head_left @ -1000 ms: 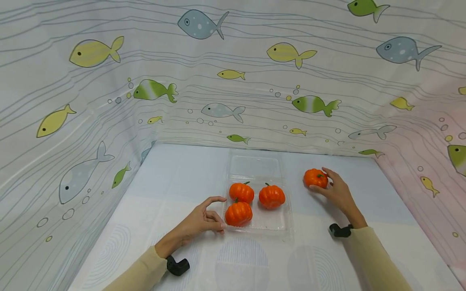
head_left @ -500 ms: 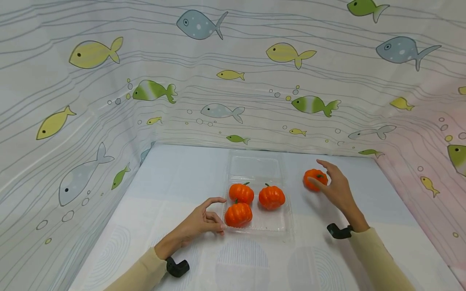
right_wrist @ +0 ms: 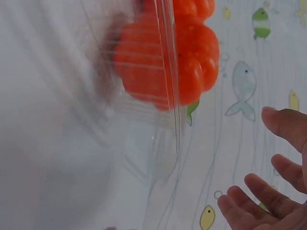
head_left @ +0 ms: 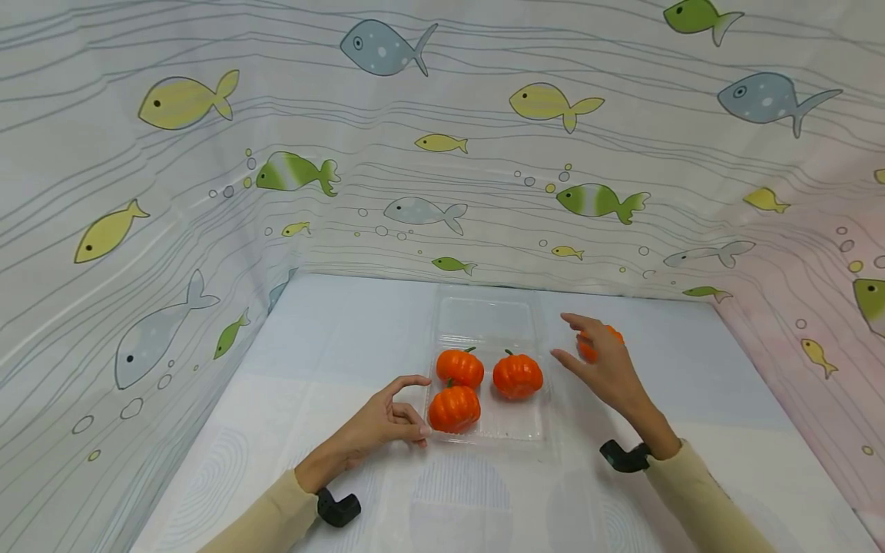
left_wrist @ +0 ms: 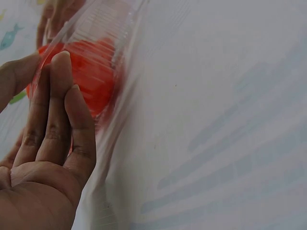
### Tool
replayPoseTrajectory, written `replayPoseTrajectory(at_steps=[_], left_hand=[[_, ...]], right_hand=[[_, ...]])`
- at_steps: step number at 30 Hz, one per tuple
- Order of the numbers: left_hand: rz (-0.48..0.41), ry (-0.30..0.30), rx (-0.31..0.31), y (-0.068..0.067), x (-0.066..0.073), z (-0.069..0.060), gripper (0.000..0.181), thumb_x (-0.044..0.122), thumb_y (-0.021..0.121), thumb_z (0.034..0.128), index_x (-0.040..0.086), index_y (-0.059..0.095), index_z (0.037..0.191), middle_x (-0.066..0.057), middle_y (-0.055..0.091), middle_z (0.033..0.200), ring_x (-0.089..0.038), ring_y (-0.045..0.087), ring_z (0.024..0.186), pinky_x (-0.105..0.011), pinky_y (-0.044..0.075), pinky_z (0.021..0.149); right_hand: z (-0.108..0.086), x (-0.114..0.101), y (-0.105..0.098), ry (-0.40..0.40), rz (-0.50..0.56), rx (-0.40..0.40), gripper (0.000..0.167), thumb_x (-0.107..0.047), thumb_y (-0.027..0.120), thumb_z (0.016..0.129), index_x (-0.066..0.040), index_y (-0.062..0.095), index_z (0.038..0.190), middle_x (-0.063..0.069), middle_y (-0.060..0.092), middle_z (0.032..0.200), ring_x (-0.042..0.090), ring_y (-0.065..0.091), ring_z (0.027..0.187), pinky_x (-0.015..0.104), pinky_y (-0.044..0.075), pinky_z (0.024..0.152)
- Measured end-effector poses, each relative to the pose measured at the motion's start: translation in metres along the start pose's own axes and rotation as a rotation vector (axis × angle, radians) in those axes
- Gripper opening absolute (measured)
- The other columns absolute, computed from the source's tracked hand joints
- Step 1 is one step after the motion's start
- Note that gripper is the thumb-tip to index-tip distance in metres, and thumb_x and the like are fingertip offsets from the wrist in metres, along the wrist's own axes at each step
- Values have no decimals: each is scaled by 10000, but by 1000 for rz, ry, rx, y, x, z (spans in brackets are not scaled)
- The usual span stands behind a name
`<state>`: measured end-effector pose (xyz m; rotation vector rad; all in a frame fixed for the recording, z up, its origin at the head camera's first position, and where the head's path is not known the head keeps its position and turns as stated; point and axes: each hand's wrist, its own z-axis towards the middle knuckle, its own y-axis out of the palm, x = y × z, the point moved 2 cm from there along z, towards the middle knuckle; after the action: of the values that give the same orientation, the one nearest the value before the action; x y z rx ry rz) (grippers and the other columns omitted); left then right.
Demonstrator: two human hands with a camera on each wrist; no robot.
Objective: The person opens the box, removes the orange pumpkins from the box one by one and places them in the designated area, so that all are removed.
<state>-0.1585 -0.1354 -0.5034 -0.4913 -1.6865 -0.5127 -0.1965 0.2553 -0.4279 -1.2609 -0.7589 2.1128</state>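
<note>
A clear plastic container [head_left: 508,421] holds three orange pumpkins, two at its left [head_left: 459,369] [head_left: 454,409] and one at its right [head_left: 518,376]. The left hand [head_left: 380,422] grips the container's left edge near the front corner; in the left wrist view its curled fingers [left_wrist: 61,81] lie against the clear wall. Right of the container, the right hand [head_left: 608,372] is in the air with fingers spread, holding nothing. Behind it, a fourth pumpkin [head_left: 588,351] sits on the table, partly hidden. In the right wrist view the empty right hand [right_wrist: 278,191] is beside the container wall.
The container's clear lid [head_left: 487,316] lies folded back behind it on the pale tabletop [head_left: 346,322]. Fish-patterned cloth walls [head_left: 484,177] rise at the back and both sides. A black wrist device [head_left: 338,508] is on the left wrist, another [head_left: 624,456] on the right.
The right hand has let go of the fourth pumpkin and moved left toward the container, now partly covering that pumpkin in the head view. The left hand has stayed put.
</note>
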Motion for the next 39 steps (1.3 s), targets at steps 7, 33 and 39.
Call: replayPoseTrajectory(at_steps=[7, 33, 39], left_hand=[[2, 0, 4, 1, 0, 0, 818, 62, 808, 892, 142, 336, 1556, -182, 729, 937, -343, 743, 853, -385, 575, 812], [-10, -2, 9, 1, 1, -1, 841, 76, 821, 882, 142, 330, 1562, -180, 726, 928, -355, 740, 852, -393, 573, 811], [-13, 4, 3, 1, 1, -1, 839, 83, 817, 888, 142, 324, 1564, -160, 732, 924, -338, 743, 847, -387, 577, 808]], right_hand=[[-4, -21, 16, -52, 85, -62, 664, -128, 853, 867, -84, 540, 1451, 90, 569, 1431, 328, 598, 1231, 473, 538, 967], [-23, -70, 64, -168, 219, -215, 534, -87, 837, 875, -119, 605, 1354, 35, 668, 1163, 188, 702, 939, 351, 606, 800], [-28, -74, 75, -153, 205, -271, 444, -170, 788, 935, -42, 630, 1329, 33, 684, 1164, 151, 665, 970, 313, 590, 829]])
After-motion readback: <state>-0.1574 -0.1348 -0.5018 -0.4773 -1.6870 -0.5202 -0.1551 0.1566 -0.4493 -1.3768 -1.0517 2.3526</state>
